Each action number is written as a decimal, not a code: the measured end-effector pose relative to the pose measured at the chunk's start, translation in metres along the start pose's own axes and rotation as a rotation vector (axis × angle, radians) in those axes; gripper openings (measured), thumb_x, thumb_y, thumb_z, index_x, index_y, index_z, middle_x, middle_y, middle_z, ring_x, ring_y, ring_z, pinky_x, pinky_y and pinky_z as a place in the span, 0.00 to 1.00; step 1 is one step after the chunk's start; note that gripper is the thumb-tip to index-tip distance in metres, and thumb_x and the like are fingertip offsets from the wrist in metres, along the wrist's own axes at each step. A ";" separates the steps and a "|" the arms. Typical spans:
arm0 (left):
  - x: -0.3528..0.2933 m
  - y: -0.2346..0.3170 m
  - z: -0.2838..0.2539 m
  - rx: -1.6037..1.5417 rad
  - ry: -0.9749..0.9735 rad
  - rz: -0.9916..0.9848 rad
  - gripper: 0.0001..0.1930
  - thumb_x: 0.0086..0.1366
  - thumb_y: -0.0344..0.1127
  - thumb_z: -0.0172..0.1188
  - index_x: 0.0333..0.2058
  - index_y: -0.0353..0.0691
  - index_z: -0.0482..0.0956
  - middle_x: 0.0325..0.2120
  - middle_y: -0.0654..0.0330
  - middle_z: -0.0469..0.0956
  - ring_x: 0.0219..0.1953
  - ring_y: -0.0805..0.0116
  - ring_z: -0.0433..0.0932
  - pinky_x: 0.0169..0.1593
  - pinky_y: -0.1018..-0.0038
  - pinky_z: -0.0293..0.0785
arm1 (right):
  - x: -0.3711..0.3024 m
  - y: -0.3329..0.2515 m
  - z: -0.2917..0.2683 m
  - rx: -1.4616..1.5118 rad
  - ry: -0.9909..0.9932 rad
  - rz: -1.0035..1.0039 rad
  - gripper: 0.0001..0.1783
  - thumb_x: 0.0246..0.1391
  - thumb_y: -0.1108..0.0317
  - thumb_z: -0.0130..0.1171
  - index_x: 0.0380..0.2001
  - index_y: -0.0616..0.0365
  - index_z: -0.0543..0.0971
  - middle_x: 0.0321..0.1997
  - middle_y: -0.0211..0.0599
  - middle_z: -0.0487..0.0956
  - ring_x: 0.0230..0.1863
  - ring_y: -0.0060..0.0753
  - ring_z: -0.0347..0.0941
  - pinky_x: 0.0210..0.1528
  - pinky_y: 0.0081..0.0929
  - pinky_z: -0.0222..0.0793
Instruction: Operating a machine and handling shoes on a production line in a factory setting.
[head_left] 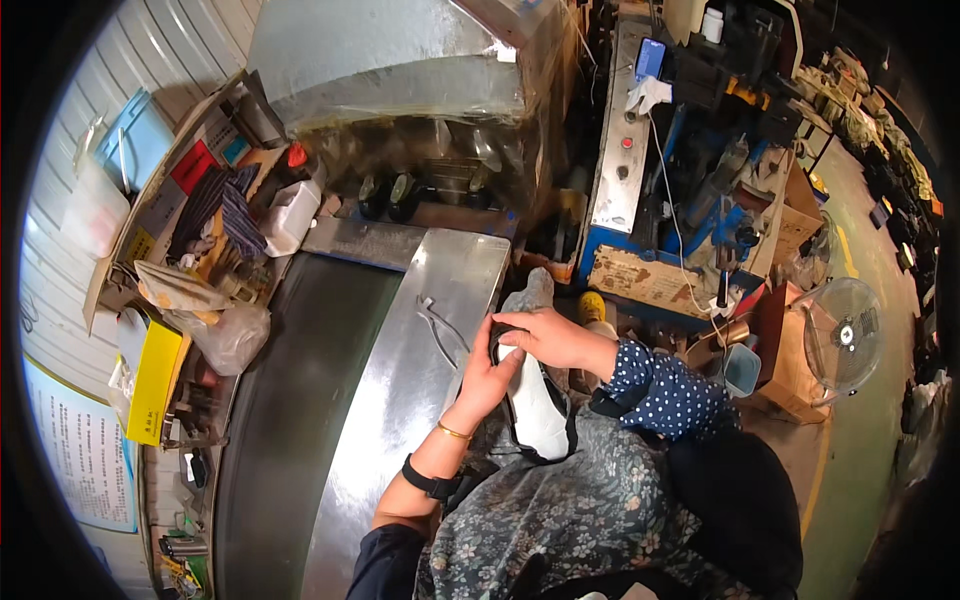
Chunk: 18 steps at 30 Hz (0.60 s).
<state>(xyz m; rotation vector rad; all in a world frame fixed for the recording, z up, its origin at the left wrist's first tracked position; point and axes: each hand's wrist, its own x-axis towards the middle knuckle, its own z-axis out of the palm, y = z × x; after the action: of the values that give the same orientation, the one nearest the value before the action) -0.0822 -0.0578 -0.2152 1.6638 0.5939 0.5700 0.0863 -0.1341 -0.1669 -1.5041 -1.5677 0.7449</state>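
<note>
1. Cluttered workshop; metal worktop (400,400) runs down frame centre, dark conveyor belt (290,400) on its left.
2. Pliers (440,330) lie on worktop, just left of the hands.
3. Shoe (538,405), white sole up, centre frame over the lap at the worktop's right edge.
4. Left hand (490,375) closed around shoe's left side.
5. Right hand (545,335) gripping shoe's top end, fingers curled.
6. Fan (845,335) on floor at right.
</note>
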 end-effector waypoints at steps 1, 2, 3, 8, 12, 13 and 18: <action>-0.001 0.001 0.003 0.034 0.020 0.003 0.42 0.62 0.30 0.66 0.69 0.30 0.51 0.64 0.48 0.63 0.67 0.62 0.61 0.68 0.69 0.58 | -0.002 0.002 0.003 0.007 -0.002 0.007 0.23 0.62 0.60 0.56 0.56 0.63 0.75 0.40 0.56 0.82 0.40 0.55 0.81 0.43 0.41 0.75; -0.004 0.001 0.004 0.067 0.041 0.004 0.41 0.63 0.30 0.66 0.69 0.30 0.52 0.64 0.48 0.64 0.66 0.61 0.62 0.68 0.69 0.58 | -0.002 0.003 0.008 -0.008 0.028 0.004 0.23 0.62 0.60 0.56 0.55 0.63 0.76 0.40 0.56 0.82 0.40 0.56 0.80 0.43 0.41 0.75; -0.003 -0.003 0.007 0.046 0.066 0.000 0.39 0.63 0.29 0.66 0.67 0.28 0.54 0.62 0.48 0.65 0.65 0.61 0.63 0.68 0.68 0.58 | 0.000 0.004 0.009 -0.035 0.051 -0.010 0.22 0.62 0.60 0.56 0.55 0.63 0.76 0.40 0.56 0.82 0.40 0.56 0.80 0.43 0.40 0.75; -0.001 -0.042 -0.006 0.092 0.121 0.085 0.35 0.62 0.26 0.63 0.65 0.28 0.58 0.65 0.45 0.61 0.68 0.58 0.59 0.69 0.67 0.56 | -0.001 0.007 0.024 -0.005 -0.024 0.086 0.23 0.62 0.63 0.56 0.57 0.63 0.74 0.48 0.57 0.80 0.49 0.57 0.78 0.51 0.39 0.73; 0.018 -0.030 -0.035 0.439 0.172 0.231 0.28 0.61 0.29 0.64 0.60 0.32 0.68 0.71 0.47 0.53 0.72 0.55 0.53 0.69 0.66 0.55 | -0.059 0.039 0.074 -0.004 0.340 0.113 0.25 0.63 0.63 0.58 0.60 0.62 0.70 0.49 0.53 0.80 0.50 0.42 0.79 0.53 0.34 0.72; 0.026 -0.037 -0.037 0.240 0.148 0.086 0.28 0.61 0.29 0.64 0.60 0.34 0.69 0.67 0.50 0.61 0.68 0.62 0.60 0.67 0.69 0.59 | -0.065 0.054 0.073 0.055 0.318 0.232 0.21 0.63 0.63 0.59 0.55 0.63 0.74 0.44 0.48 0.81 0.45 0.37 0.78 0.49 0.33 0.73; 0.031 0.014 -0.024 -0.526 0.034 -0.260 0.24 0.61 0.27 0.66 0.56 0.40 0.71 0.42 0.65 0.78 0.43 0.75 0.76 0.48 0.76 0.75 | -0.064 0.062 0.034 0.680 0.257 0.349 0.22 0.67 0.54 0.55 0.41 0.67 0.81 0.35 0.31 0.82 0.38 0.21 0.73 0.44 0.25 0.71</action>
<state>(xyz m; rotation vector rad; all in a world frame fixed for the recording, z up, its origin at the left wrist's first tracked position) -0.0740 -0.0216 -0.1961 1.0656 0.6111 0.5102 0.0850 -0.1863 -0.2468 -1.2893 -0.7460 1.0954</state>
